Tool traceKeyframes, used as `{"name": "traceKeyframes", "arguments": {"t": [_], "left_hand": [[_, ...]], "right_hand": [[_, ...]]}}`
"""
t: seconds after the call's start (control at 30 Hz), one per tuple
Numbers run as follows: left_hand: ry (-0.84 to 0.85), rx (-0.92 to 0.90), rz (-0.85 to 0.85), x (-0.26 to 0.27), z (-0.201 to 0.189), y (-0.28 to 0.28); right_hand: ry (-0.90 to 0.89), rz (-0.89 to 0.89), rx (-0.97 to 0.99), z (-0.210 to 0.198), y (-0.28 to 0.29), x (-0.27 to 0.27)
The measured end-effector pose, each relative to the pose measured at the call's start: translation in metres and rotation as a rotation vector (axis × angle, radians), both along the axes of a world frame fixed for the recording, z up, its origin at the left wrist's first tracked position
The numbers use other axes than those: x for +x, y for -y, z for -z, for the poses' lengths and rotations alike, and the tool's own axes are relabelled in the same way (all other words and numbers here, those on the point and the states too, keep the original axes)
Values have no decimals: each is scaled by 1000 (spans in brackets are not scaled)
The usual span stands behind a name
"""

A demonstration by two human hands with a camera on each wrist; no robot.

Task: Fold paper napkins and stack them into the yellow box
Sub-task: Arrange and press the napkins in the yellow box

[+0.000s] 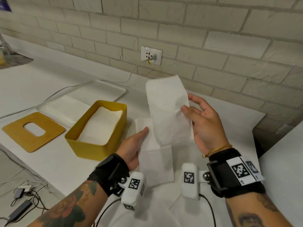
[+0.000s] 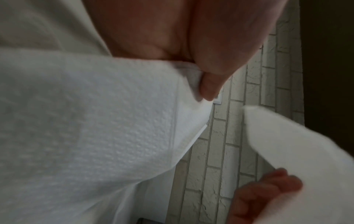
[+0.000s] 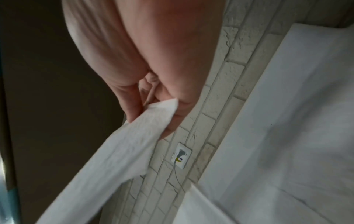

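A white paper napkin [image 1: 167, 110] is held up above the white counter [image 1: 57, 161], near its back edge by the brick wall [image 1: 213, 38]. Its right edge is pinched by the right hand [image 1: 203, 122], thumb in front and fingers behind; in the right wrist view the fingertips [image 3: 134, 109] are partly covered by the paper and blurred. The left hand [image 1: 132, 145] is laid flat with straight fingers against a lower flap of the napkin; from the left wrist view the thumb [image 2: 210, 84] is seen pressed on the embossed sheet, the other fingers hidden behind it, so a true pinch cannot be confirmed. How the upper and lower parts of the napkin join is hard to make out, the paper being blurred against the white surface. The yellow box [image 1: 98, 130] is set left of the hands, with folded napkins [image 1: 101, 123] lying inside. Its wooden lid [image 1: 32, 131] lies flat beside it toward the left edge. Behind the box a white tray [image 1: 114, 89] carries a stack of unfolded napkins [image 1: 65, 107], partly blocked by the box. A wall socket [image 1: 151, 54] with a plugged cable is noted.
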State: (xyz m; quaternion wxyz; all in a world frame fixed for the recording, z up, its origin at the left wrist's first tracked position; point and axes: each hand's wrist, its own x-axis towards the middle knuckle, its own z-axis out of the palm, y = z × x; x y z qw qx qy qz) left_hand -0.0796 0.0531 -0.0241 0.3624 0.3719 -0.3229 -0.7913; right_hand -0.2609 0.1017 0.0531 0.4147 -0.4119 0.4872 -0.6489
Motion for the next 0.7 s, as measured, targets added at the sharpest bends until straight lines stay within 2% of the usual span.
{"name": "traceKeyframes", "arguments": {"t": [0.27, 0.7], "left_hand": [[-112, -13, 11, -4, 3, 6], [-131, 44, -31, -4, 14, 17]], "right_hand": [[-88, 55, 339, 76, -21, 18], [-128, 70, 378, 96, -27, 24]]}}
